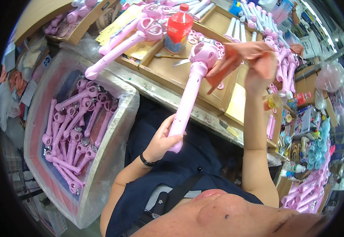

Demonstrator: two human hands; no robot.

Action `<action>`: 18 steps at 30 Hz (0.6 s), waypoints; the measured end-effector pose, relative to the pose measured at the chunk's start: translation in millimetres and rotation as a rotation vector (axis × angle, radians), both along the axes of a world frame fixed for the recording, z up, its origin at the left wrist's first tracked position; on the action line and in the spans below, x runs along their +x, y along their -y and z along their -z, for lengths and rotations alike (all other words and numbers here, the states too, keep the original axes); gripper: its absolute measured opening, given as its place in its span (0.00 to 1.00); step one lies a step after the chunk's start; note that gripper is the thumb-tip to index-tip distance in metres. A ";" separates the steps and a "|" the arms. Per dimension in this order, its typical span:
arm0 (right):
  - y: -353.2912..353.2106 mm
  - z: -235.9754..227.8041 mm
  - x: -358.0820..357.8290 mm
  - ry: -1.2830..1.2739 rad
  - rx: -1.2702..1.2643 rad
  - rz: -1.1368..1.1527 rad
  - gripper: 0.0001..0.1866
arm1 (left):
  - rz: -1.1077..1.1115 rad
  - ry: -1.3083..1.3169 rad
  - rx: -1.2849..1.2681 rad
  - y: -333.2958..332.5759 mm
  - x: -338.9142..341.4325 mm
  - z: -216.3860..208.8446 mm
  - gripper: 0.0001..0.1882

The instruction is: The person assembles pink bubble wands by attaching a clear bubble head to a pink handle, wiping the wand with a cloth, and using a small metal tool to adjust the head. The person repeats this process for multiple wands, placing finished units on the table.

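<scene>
My left hand (164, 138) is wrapped round the lower handle of a pink toy wand (191, 91), which slants up and away over the bench edge. Its round cage-like head points to the far side. To the right, my right hand (260, 77) is closed on a crumpled orange cloth (249, 55) that hangs out toward the wand's head. Whether the cloth touches the head I cannot tell. Two more pink wands lie at the left end of the bench, the nearer one (118, 51) sticking out past its edge.
At left stands a plastic-lined bin (130, 106) with several pink wands inside. A red-capped bottle (178, 29) stands on the bench by a cardboard tray (168, 73) holding small pink rings and a brush. More wands (304, 193) are heaped at right.
</scene>
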State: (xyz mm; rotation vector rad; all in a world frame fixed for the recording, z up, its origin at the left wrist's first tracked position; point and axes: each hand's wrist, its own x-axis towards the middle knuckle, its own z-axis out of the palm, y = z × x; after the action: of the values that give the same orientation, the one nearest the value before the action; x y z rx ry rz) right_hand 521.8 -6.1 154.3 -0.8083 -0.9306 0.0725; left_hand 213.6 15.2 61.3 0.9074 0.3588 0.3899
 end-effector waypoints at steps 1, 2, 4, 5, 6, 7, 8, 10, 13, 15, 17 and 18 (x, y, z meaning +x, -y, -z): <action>-3.1 9.7 -15.0 0.163 -0.211 0.147 0.11 | 0.019 -0.004 -0.035 3.5 4.7 2.2 0.37; -1.1 14.3 -26.9 0.189 -0.474 -0.018 0.11 | 0.034 -0.010 -0.066 6.9 7.0 4.2 0.37; -5.8 24.4 -54.5 0.726 -0.775 0.001 0.13 | 0.045 -0.022 -0.078 12.5 6.5 8.2 0.36; -0.5 29.0 -70.7 0.905 -0.729 0.191 0.16 | 0.028 -0.015 -0.068 13.7 4.9 10.5 0.36; 7.1 34.6 -87.7 0.787 -0.622 0.271 0.16 | 0.025 -0.023 -0.067 14.6 3.1 13.0 0.37; 13.4 40.6 -101.6 0.657 -0.547 0.360 0.16 | 0.022 -0.069 0.035 14.9 1.4 16.0 0.37; 12.0 51.3 -119.1 0.180 -0.411 0.219 0.17 | -0.003 -0.101 0.139 16.5 1.0 19.4 0.37; 3.9 63.6 -124.2 -0.350 -0.353 0.061 0.17 | -0.078 -0.159 0.401 19.4 1.5 24.9 0.40; -16.0 69.5 -95.8 -0.619 -0.556 -0.146 0.16 | -0.127 -0.201 0.823 22.6 2.6 26.2 0.41; -25.8 67.6 -78.3 -0.666 -0.331 -0.365 0.14 | -0.128 -0.240 0.908 24.7 3.9 24.9 0.41; -25.3 70.9 -89.8 -0.726 -0.386 -0.331 0.13 | -0.158 -0.241 0.913 23.9 6.9 24.1 0.40; -20.5 72.8 -102.6 -0.759 -0.527 -0.255 0.12 | -0.151 -0.215 0.823 19.9 8.9 24.7 0.40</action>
State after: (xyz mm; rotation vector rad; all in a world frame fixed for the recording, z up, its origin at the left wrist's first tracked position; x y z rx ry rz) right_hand 419.2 14.4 81.5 -1.0298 -0.2745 0.8182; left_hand 222.5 -4.7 36.6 1.7410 0.4748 0.5969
